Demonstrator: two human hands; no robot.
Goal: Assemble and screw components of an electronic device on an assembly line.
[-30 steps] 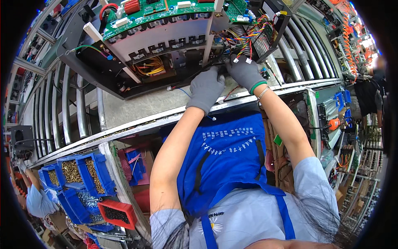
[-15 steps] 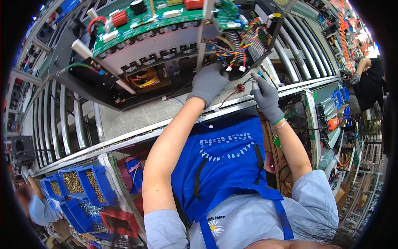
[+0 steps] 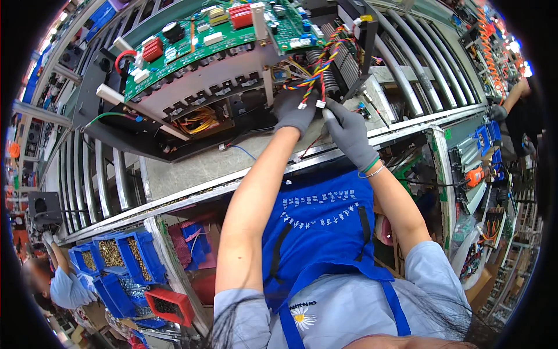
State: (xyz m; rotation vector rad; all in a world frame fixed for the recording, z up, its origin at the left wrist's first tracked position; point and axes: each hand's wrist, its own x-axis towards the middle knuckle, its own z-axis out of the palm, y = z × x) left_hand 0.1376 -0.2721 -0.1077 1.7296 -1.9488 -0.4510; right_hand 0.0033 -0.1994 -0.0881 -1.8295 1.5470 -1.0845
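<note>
A black metal chassis (image 3: 212,129) lies on the bench with a green circuit board (image 3: 192,51) along its top. Twisted red, yellow, blue and black wires (image 3: 323,71) hang at its right end, ending in small white connectors (image 3: 321,104). My left hand (image 3: 295,111), in a grey glove, reaches into the chassis beneath these wires; its fingers are hidden. My right hand (image 3: 350,135), also gloved, has its fingers drawn together beside the hanging connectors. A dark red lead runs to it from the bench edge; what the fingers hold is hidden.
Metal rollers (image 3: 410,64) flank the bench plate (image 3: 180,174) on both sides. Blue bins (image 3: 139,259) of small hardware and a red bin (image 3: 170,307) stand lower left. A coiled orange hose (image 3: 485,52) hangs at right. Other people work at both sides.
My right hand has moved left toward the hanging connectors, and its fingers have come together. The red and black coil that showed by it is now hidden. My left hand remains in the chassis.
</note>
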